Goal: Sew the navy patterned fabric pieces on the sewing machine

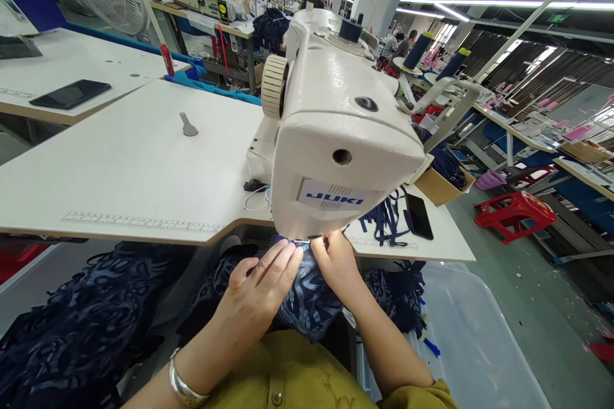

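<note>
A white sewing machine [345, 121] stands in front of me, its head hiding the needle area. Under it, a dark blue patterned fabric [311, 297] hangs over the table edge. My left hand [266, 278] lies on the fabric's left side, fingers stretched forward. At the right side, my right hand [337, 262] pinches the fabric close below the machine head, its fingertips partly hidden.
The white table [144, 160] carries a grey metal piece [188, 126] and, at right, a phone [419, 216] beside dark straps [387, 220]. More patterned fabric [91, 326] lies lower left. A clear plastic bin [474, 332] sits lower right, a red stool [515, 214] beyond.
</note>
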{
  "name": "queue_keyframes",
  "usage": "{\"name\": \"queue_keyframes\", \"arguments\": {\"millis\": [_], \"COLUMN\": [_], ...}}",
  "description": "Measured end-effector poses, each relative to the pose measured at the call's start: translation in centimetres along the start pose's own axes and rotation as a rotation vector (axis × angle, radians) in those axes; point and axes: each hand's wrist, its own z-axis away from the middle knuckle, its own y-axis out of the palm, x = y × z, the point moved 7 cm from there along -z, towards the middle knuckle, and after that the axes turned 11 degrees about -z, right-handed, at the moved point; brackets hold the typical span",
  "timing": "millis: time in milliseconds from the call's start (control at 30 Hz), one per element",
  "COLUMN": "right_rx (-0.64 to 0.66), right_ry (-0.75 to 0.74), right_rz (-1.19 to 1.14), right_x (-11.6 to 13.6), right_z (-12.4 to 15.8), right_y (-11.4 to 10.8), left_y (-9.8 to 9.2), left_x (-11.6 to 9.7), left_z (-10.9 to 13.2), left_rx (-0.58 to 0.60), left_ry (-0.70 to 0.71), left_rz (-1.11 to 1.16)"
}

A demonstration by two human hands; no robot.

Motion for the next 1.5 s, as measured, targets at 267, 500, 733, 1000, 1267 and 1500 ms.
{"name": "queue_keyframes", "arguments": {"millis": [267, 500, 733, 1000, 1267, 1500], "right_rx": [0.018, -0.08, -0.269, -0.294, -0.36, -0.276], "right_ry": [0.016, 0.15, 0.346, 0.503, 0.391, 0.294], "right_rz": [-0.165, -0.01, 0.299, 0.381, -0.031, -0.686], "right_x": [-1.0, -7.1, -12.7, -14.5, -13.0, -9.2], "right_z": [-0.2, -3.0, -7.3, -9.1, -8.0, -3.5], "right_y": [0.4, -3.0, -9.6, -9.9, -10.9, -7.3], "left_y": [1.2, 1.4, 0.9, 0.9, -0.4, -0.4], "left_x": [0.4, 0.7, 0.5, -0.1, -0.2, 0.1], "left_z": [0.7, 0.9, 0.3, 0.0, -0.8, 0.6], "left_rx": [0.058, 0.017, 0.042, -0.002, -0.016, 0.116], "left_ry": [0.098, 0.123, 0.022, -0.028, 0.12, 0.224], "left_rz": [-0.058, -0.052, 0.015, 0.045, -0.038, 0.098]}}
